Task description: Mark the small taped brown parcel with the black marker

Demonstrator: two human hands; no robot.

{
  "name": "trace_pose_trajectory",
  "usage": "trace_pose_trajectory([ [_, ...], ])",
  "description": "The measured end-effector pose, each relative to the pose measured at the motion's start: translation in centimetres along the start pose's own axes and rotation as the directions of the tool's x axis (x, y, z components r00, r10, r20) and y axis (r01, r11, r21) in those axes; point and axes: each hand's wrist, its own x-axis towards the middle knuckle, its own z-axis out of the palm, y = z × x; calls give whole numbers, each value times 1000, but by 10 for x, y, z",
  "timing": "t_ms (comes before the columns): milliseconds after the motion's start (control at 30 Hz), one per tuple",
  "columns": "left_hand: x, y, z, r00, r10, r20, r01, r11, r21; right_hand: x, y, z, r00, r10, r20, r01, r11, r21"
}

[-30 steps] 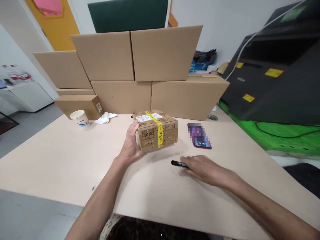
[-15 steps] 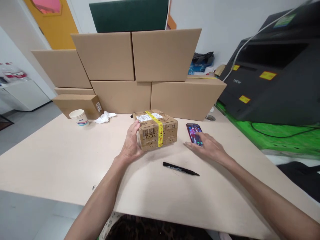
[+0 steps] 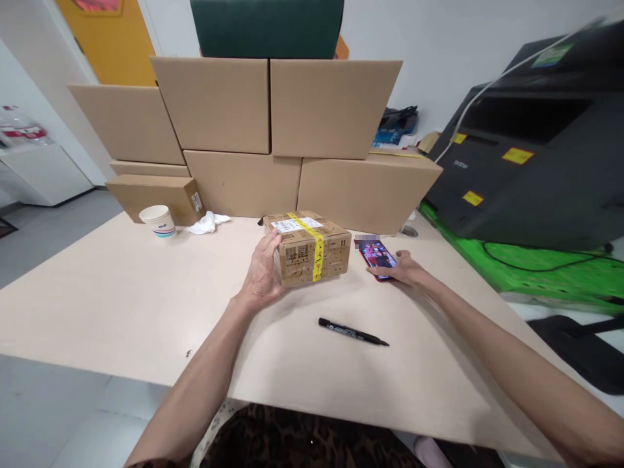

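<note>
My left hand [image 3: 262, 274] grips the left side of a small cardboard box [image 3: 298, 260], thumb on its top edge. Yellow tape runs over the box and a white shipping label [image 3: 286, 225] lies on top. The box's near edge looks slightly raised off the table. At the right, my right hand [image 3: 407, 272] is closed around the near end of a smartphone [image 3: 379, 255], its thumb across the lit screen. In front of the box, a black marker [image 3: 351, 331] lies on the table, apart from both hands.
Large cardboard boxes [image 3: 224, 107] are stacked along the table's far edge. A paper cup [image 3: 158, 221] and a crumpled tissue [image 3: 208, 223] stand at the back left. A black Brother printer [image 3: 521, 169] rises at the right, beside a green surface [image 3: 487, 260]. The table [image 3: 146, 299] has a near edge close to my lap.
My right hand has gone from a finger over the phone screen to a hold on its near end, and the phone has turned slightly. My left hand keeps the box. The view has shifted slightly.
</note>
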Motion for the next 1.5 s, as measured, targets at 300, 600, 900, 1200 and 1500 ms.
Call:
trace_pose_trajectory([
  [300,2,2,0,999,-36,-17,36,999,12,-36,-7,2,998,-6,60,-31,805,592],
  [600,7,-3,2,992,-59,-108,63,997,34,-118,-49,15,906,-356,228,-43,461,886],
  [900,6,1,0,992,-73,-102,75,997,18,-150,-84,53,750,-479,456,-160,537,828],
  [1200,6,2,2,995,-49,-83,52,998,31,-154,-86,57,763,-485,428,-134,529,838],
  [1500,5,3,0,997,-43,-70,46,997,53,-136,-65,30,899,-348,264,-73,476,876],
])
